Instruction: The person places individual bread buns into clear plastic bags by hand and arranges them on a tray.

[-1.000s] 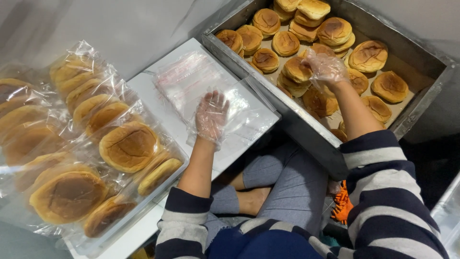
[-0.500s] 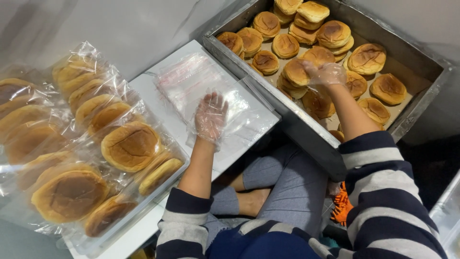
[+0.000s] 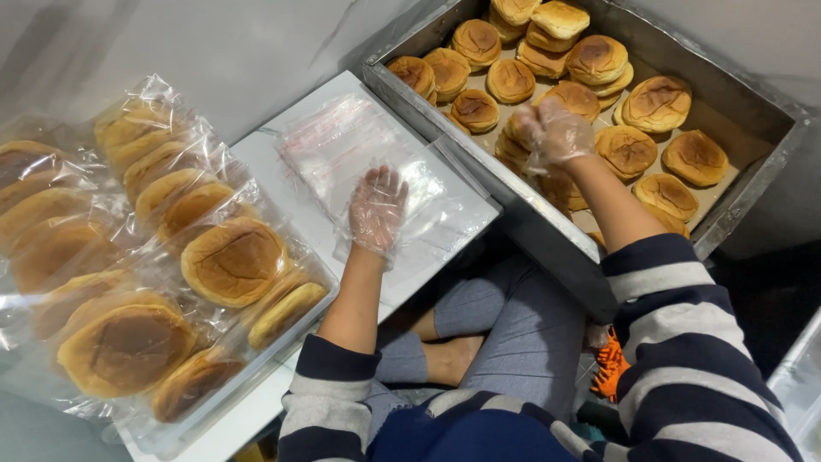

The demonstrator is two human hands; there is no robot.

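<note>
A round golden bun, near the middle of the metal tray, sat under the gloved right hand, whose fingers curled down over it in a closing grasp, though the crinkled plastic glove hid whether the grip was complete. The bun lay among loose buns spread in a single layer toward the tray's near wall and piled two and three high toward its far corner, a layout that left the nearer ones easiest to lift one at a time. The left hand, also gloved, rested flat and open, fingers spread, on a stack of clear plastic bags, apparently pinning the slippery sheets in place near the right edge of the white board that carried them. Tray and board met almost edge to edge, so only a narrow gap separated the loose buns from the bags. Bagged buns crowded the left side of the board, overlapping in rows and spilling to its near corner, leaving open room only around the bag stack and along the strip of board beyond it. The person sat cross-legged below, striped sleeves reaching out on either side, with the tray's tall wall the one obstacle between the right hand and the board.
</note>
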